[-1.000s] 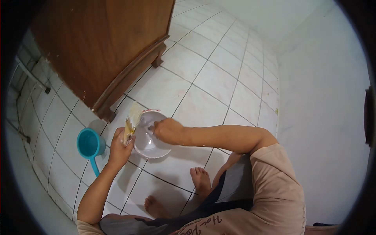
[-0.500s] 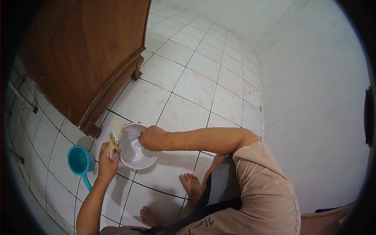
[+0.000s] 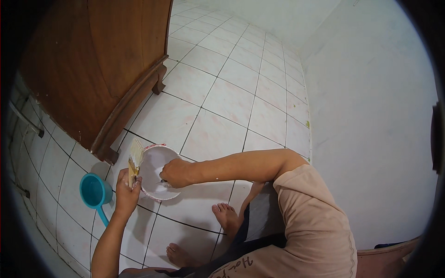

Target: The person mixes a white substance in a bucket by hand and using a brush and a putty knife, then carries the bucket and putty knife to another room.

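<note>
My left hand [image 3: 126, 190] is closed around the handle of a paintbrush [image 3: 135, 155], held upright with its pale bristles at the top. It is beside the left rim of a white bucket [image 3: 152, 198] with reddish marks on the edge and whitish paint inside. Over the bucket's mouth, my right hand [image 3: 177, 173] is closed in a fist with the knuckles up. A small greyish end shows below its fingers, but the rest of what it grips is hidden. Left of my left hand stands a teal water dipper [image 3: 110, 189], its handle pointing toward me.
A brown wooden cabinet [image 3: 111, 60] with carved feet stands at the upper left. A pale wall [image 3: 371, 129] runs along the right. White tiles [image 3: 222, 99] cover the floor, and my bare feet [image 3: 225, 219] are just this side of the bucket.
My right hand has shifted slightly down and left within the bucket's mouth. The left hand with the paintbrush stays almost in place.
</note>
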The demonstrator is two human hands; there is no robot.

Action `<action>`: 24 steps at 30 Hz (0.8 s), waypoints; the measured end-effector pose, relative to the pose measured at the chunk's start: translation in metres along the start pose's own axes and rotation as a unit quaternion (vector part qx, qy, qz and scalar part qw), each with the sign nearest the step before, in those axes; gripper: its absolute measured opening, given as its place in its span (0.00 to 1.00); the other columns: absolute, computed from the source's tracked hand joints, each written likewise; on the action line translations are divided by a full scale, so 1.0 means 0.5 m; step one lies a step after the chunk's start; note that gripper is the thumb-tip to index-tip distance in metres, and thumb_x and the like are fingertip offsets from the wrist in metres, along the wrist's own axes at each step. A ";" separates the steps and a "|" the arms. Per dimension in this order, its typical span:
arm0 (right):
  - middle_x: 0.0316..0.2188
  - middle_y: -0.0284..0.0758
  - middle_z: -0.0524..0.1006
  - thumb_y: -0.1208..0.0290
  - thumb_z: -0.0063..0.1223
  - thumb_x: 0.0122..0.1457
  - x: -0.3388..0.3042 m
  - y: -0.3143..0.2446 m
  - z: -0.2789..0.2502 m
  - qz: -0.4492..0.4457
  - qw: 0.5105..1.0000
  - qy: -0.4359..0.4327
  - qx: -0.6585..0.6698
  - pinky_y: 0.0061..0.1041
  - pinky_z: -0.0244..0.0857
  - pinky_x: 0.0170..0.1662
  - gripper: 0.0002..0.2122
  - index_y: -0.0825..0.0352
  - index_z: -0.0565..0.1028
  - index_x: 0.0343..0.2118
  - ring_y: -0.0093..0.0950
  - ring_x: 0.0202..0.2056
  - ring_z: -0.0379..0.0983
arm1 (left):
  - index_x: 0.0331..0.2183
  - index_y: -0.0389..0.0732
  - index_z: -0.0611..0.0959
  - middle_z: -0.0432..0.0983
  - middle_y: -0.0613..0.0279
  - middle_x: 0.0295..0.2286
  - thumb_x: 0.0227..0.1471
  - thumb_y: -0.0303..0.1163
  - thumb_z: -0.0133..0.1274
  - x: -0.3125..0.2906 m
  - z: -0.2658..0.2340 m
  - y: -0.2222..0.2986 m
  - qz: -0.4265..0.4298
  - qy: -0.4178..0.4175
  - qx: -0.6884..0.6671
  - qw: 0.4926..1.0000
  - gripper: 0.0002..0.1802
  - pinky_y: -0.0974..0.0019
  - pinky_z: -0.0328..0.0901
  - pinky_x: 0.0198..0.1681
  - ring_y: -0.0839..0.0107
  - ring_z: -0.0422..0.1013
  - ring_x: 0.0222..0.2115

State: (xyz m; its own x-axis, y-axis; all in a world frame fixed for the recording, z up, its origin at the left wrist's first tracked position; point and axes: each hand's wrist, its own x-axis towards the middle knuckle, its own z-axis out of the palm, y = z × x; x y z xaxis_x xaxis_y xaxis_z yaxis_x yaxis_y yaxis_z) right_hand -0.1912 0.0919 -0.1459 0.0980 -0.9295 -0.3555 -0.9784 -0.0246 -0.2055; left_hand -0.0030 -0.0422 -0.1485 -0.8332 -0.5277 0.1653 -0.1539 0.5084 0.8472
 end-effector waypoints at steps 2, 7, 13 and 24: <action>0.31 0.45 0.81 0.67 0.55 0.50 -0.007 -0.006 -0.008 -0.013 0.998 0.014 0.062 0.38 0.73 0.38 0.11 0.69 0.81 0.30 0.42 0.34 0.79 | 0.40 0.31 0.78 0.70 0.53 0.38 0.53 0.24 0.54 0.001 0.005 -0.001 0.003 -0.001 0.000 1.000 0.11 0.62 0.66 0.37 0.62 0.70 0.32; 0.31 0.44 0.81 0.69 0.55 0.50 -0.004 0.027 0.017 0.020 0.999 -0.020 0.015 0.37 0.73 0.38 0.10 0.68 0.82 0.30 0.41 0.35 0.80 | 0.40 0.31 0.78 0.70 0.51 0.39 0.52 0.24 0.54 0.005 0.012 0.008 -0.010 -0.005 0.025 1.000 0.12 0.62 0.66 0.39 0.60 0.71 0.34; 0.28 0.42 0.80 0.71 0.51 0.53 0.009 0.042 0.002 0.028 0.996 0.070 -0.057 0.39 0.74 0.32 0.08 0.69 0.78 0.29 0.39 0.30 0.79 | 0.40 0.32 0.78 0.70 0.50 0.38 0.52 0.24 0.54 -0.004 -0.008 -0.023 0.012 0.008 0.000 1.000 0.12 0.61 0.66 0.41 0.55 0.71 0.36; 0.31 0.42 0.80 0.68 0.53 0.53 -0.016 0.019 -0.028 0.016 0.998 0.014 -0.056 0.37 0.73 0.37 0.09 0.68 0.79 0.32 0.38 0.33 0.79 | 0.42 0.31 0.78 0.70 0.46 0.42 0.53 0.29 0.55 -0.009 -0.007 -0.034 -0.038 0.005 0.010 0.999 0.15 0.58 0.65 0.46 0.48 0.71 0.40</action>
State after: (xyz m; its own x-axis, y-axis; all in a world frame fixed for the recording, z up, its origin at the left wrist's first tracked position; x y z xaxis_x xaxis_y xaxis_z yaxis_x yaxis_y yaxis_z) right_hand -0.2041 0.0937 -0.1322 0.0636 -0.9405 -0.3337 -0.9952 -0.0348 -0.0915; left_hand 0.0054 -0.0508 -0.1616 -0.8137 -0.5716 0.1062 -0.2274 0.4810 0.8467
